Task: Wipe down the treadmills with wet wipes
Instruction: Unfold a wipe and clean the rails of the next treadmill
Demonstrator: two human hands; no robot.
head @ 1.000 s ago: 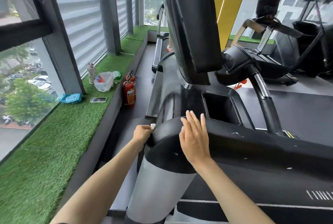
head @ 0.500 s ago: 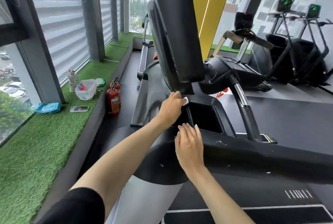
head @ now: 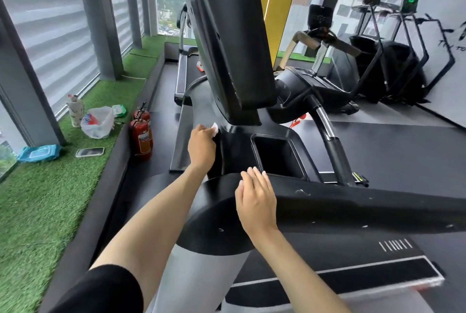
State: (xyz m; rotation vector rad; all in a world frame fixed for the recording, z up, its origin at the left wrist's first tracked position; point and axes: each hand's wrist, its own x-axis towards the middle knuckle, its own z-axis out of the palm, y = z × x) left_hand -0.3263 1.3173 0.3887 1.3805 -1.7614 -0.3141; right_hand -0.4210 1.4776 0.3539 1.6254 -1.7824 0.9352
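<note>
Far on the left, a blue pack of wet wipes is lying on the green fake grass by the window. A phone is lying flat just beside it. Behind them a white bottle is standing up, and a plastic bag is sitting right next to it. Two red fire extinguishers are standing on the dark floor at the edge of the grass.

Next, the left hand is reaching out to the treadmill. Its fingers are curling round a small white wet wipe and holding it tight. Only a little bit of the wipe is peeking out at the top of the hand. The hand is pressing the wipe on the left side of the black console, just under the big screen.

A deep black cup pocket is sitting in the console, between the two hands.

The right hand is lying flat on the black front bar of the treadmill, near the pocket. Its fingers are straight and close together, and it is holding nothing.

To the right, a silver and black handlebar is sticking up. Far on the right, more black gym machines are standing by the wall.
</note>
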